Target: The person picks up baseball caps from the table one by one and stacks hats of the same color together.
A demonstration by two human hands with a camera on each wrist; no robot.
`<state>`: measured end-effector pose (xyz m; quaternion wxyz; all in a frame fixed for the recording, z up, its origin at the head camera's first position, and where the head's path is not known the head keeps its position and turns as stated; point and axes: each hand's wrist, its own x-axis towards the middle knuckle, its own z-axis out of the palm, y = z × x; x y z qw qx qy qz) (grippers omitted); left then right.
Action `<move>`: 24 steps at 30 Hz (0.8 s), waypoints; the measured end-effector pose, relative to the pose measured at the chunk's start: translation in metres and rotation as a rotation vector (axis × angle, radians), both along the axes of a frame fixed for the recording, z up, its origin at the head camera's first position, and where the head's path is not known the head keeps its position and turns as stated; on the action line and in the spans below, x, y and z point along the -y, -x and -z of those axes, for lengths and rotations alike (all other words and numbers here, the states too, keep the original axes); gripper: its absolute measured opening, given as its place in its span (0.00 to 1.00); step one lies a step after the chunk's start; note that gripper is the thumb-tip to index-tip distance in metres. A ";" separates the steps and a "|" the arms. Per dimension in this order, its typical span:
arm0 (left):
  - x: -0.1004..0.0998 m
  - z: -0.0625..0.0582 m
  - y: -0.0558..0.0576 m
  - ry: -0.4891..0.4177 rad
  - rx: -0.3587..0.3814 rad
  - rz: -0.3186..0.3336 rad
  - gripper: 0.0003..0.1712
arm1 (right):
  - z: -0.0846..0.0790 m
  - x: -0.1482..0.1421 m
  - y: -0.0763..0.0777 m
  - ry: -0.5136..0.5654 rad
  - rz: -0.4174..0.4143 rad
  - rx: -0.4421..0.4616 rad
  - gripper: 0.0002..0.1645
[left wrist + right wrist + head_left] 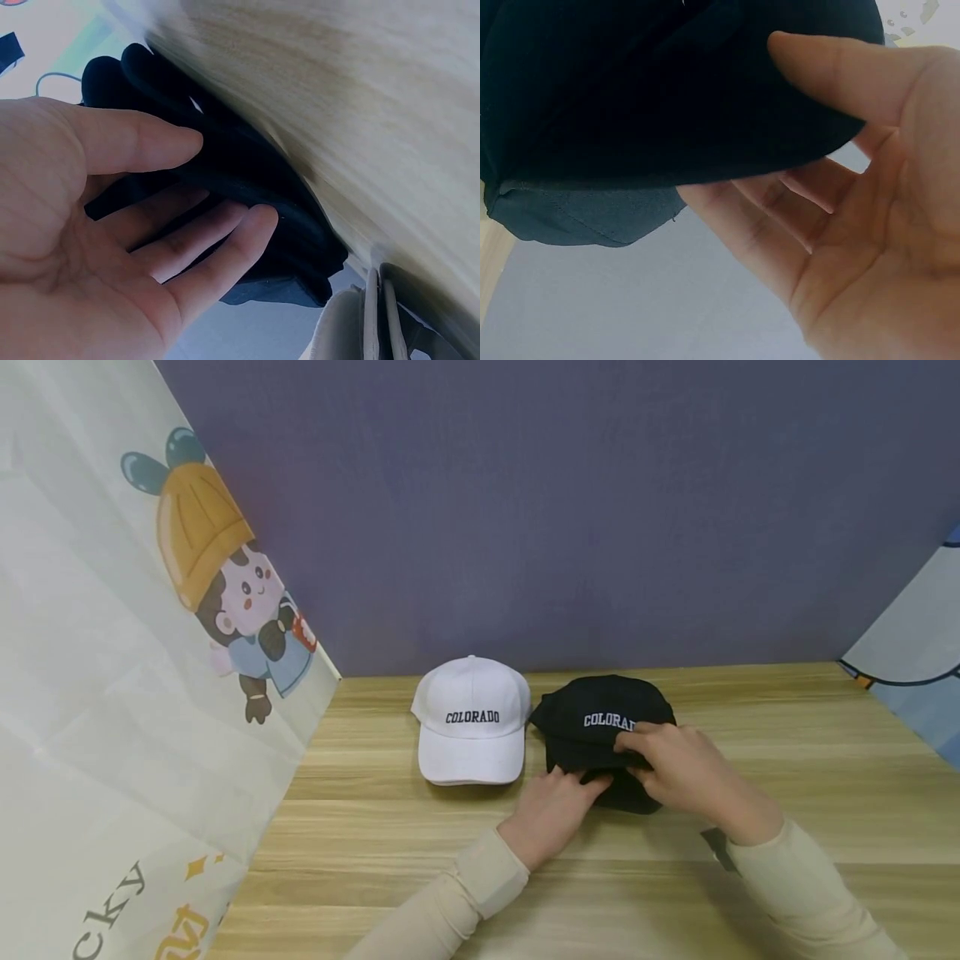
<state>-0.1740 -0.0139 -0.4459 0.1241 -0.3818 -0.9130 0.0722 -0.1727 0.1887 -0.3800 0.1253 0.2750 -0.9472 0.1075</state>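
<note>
A black baseball cap with white COLORADO lettering is at the table's back, with another black brim showing beneath it. My right hand pinches the upper cap's brim at its right side, thumb under and fingers over. At the brim's left side my left hand grips the same cap; its thumb lies against the dark cloth and its fingers bend over the edge. Just left of the black caps sits a white COLORADO cap, untouched by either hand.
The wood-grain table ends at a purple-grey panel behind the caps. A white sheet with a cartoon figure rises on the left. A small dark object shows beside the right wrist.
</note>
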 end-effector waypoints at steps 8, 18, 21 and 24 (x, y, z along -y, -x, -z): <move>0.000 0.000 -0.002 0.010 -0.042 0.001 0.20 | 0.002 0.000 0.000 -0.002 -0.004 0.006 0.16; -0.001 -0.005 -0.010 0.071 0.043 -0.018 0.26 | 0.005 0.001 0.001 -0.011 0.008 0.032 0.17; -0.001 -0.007 -0.012 0.075 0.076 -0.018 0.29 | 0.006 0.002 0.001 -0.011 0.007 0.034 0.17; 0.000 -0.010 -0.013 0.081 0.100 -0.013 0.30 | 0.005 0.001 0.001 -0.003 0.009 0.044 0.17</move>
